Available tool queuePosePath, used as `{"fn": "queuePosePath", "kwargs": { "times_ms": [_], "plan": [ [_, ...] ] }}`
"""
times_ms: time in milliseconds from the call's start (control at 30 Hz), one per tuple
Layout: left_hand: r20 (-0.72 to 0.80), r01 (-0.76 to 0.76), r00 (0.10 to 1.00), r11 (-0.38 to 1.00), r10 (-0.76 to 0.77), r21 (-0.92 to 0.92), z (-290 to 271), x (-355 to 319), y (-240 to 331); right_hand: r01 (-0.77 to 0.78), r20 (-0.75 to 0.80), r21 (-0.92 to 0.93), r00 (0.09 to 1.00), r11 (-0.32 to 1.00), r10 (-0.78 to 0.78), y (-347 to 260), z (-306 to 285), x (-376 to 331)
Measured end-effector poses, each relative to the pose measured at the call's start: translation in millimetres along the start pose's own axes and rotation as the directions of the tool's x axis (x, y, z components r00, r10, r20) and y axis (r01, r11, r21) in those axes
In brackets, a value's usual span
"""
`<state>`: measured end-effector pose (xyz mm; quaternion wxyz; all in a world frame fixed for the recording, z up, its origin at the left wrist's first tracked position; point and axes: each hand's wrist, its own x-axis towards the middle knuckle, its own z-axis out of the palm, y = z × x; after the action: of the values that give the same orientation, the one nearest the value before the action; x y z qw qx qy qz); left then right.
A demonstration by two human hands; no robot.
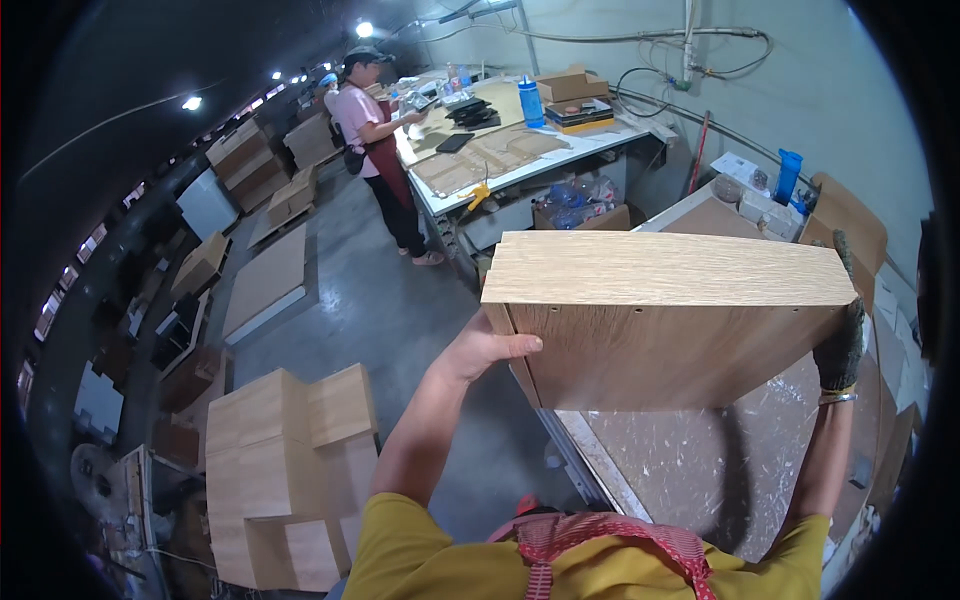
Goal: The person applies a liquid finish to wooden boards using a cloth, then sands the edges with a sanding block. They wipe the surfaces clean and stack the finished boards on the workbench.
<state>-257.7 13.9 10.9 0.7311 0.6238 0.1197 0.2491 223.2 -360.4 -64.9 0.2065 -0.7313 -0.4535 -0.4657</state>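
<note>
Holding a light oak-grain wooden box (665, 320) up in the air, both hands clamp its two ends: the bare left hand (487, 350) grips the left lower corner, thumb along the bottom edge, and the gloved right hand (842, 345) closes around the right end, fingers reaching up over the far edge.

Position: the box hangs raised above the near worktable (700, 470), apart from it, tilted so the top face and the long front face both show.

Progress, as judged: the piece looks already assembled and is in mid-carry; it is not yet set down on anything.

Materials:
- Box: laminated board, straight printed grain, square sharp edges; a few small drilled holes along the front face.
- Worktable: brown sheet surface, scuffed and flecked with white scratches, pale metal rim on its left.
- Glove: dark knit, with a thin bracelet at the wrist.
- Floor (380, 310): smooth grey concrete.

Surroundings: similar oak-grain boxes (290, 440) stacked at lower left. Another person (375, 140) in a pink shirt and dark red apron stands at a far bench (520, 160) covered with cardboard sheets.
</note>
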Motion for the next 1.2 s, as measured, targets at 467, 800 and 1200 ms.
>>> {"fn": "queuePosePath", "kwargs": {
  "times_ms": [467, 800, 1200],
  "plan": [
    [-0.073, -0.129, 0.991, 0.970, 0.116, -0.205, 3.8, 24.2, -18.8, -0.430, 0.103, 0.341, 0.901, 0.836, 0.422, -20.9, 0.8, -74.0],
    [0.295, 0.054, 0.955, 0.962, 0.029, -0.268, 74.8, 109.5, -55.7, -0.327, -0.075, -0.539, 0.937, 0.776, 0.342, -41.9, -213.8, -184.4],
    [0.240, -0.129, 0.954, 0.971, 0.177, -0.203, 123.0, 113.3, -35.9, -0.702, -0.061, -0.055, 0.712, 0.710, 0.700, -86.0, -222.0, -196.2]
  ]
}}
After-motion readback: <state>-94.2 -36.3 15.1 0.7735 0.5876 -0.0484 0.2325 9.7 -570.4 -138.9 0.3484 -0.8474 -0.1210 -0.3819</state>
